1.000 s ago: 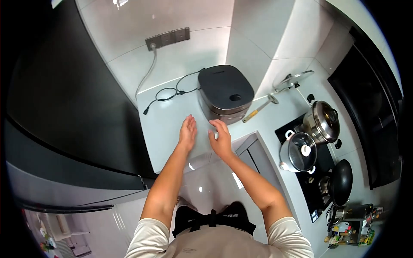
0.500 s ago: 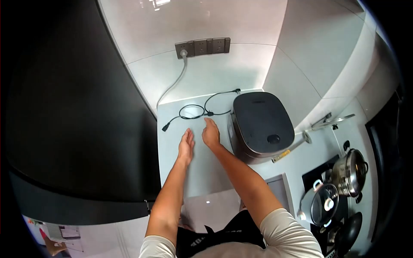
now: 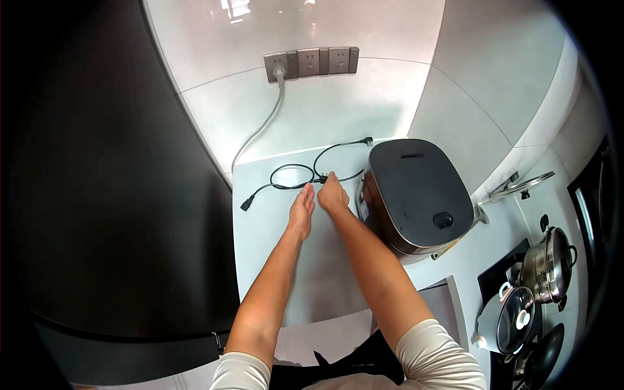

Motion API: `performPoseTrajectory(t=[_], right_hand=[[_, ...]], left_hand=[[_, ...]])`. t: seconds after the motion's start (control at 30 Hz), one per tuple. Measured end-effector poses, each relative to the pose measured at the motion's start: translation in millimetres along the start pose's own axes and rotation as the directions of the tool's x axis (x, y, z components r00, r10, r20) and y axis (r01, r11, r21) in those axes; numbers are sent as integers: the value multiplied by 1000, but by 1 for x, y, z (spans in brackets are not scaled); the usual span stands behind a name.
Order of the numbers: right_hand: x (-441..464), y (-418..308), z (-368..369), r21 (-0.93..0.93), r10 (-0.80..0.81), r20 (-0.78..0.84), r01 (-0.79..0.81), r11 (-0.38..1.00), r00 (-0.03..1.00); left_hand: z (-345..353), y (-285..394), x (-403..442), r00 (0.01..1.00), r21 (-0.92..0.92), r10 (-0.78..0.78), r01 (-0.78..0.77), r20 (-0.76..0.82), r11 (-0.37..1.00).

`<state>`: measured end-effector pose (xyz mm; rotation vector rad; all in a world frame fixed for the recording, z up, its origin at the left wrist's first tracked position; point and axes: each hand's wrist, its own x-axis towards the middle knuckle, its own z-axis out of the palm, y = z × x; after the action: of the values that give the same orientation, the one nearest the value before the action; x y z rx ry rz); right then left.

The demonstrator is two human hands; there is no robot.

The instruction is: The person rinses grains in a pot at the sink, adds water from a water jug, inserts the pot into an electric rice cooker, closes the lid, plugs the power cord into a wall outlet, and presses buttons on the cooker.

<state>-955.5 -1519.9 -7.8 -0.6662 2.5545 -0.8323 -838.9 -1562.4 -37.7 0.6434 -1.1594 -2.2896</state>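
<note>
A black power cord (image 3: 290,166) lies looped on the pale counter (image 3: 263,260), with a black connector (image 3: 247,203) at its left end. My right hand (image 3: 333,195) is at the black plug (image 3: 322,179) by the loop, its fingers curled closed on it; the fingertips are partly hidden. My left hand (image 3: 301,211) hovers just left of it, fingers stretched out and holding nothing. To the right of my hands stands a dark rice cooker (image 3: 421,192) with its lid down. Another black plug (image 3: 368,141) rests behind, near the wall.
A wall socket strip (image 3: 311,64) has a grey plug with a grey cable (image 3: 263,125) in it. A tall dark panel (image 3: 123,169) borders the counter on the left. On the right are a steel pot (image 3: 543,263), a white pot (image 3: 493,325) and a black pan (image 3: 546,357).
My right hand has moved forward and right, and its fingers have curled at the plug. My left hand has shifted right, nearer to the cord. The view has tilted slightly.
</note>
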Motion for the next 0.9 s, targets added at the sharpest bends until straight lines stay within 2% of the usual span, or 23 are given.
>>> performPoseTrajectory(t=[0.03, 0.13, 0.17, 0.27, 0.33, 0.5, 0.57, 0.63, 0.73, 0.8, 0.83, 0.9], right_hand=[[1, 6, 7, -20, -33, -74, 32, 999, 997], [-11, 12, 6, -69, -25, -52, 21, 997, 998], [-20, 15, 9, -44, -50, -135, 44, 998, 990], [-30, 21, 14, -26, 8, -171, -12, 1000, 985], [-32, 31, 18, -34, -48, -182, 43, 998, 982], [-42, 38, 9, -27, -154, -58, 153, 988, 986], [-52, 35, 6, -33, -176, -56, 174, 984, 983], [-52, 40, 10, -45, -195, -52, 192, 980, 979], [-41, 49, 23, -54, -198, -145, 192, 980, 969], [-37, 55, 31, 70, -157, -172, 171, 983, 973], [-36, 57, 35, 132, -135, -183, 160, 978, 974], [-40, 63, 49, 300, -315, -274, 392, 870, 909]], left_hand=[[0, -4, 0, 1000, -28, 6, -6, 12, 1000], [-1, -11, 2, 1000, -67, -6, 5, -13, 998], [-3, -13, 2, 1000, -73, -11, 9, -29, 997], [-8, -14, -5, 998, -84, -24, 19, -64, 996], [-12, -13, -10, 997, -90, -27, 20, -71, 996], [-18, -5, -11, 997, 83, 23, -17, -71, 996], [-43, -19, 9, 998, 237, 65, -60, -15, 970], [-42, -6, -1, 998, 300, 31, -12, -60, 954], [-33, 18, -12, 992, 356, -14, 57, -123, 933], [-35, 19, -11, 991, 374, -25, 74, -133, 925], [-35, 17, -11, 989, 433, 36, 31, -145, 901], [-36, 6, -8, 975, 549, 159, -48, -157, 835]])
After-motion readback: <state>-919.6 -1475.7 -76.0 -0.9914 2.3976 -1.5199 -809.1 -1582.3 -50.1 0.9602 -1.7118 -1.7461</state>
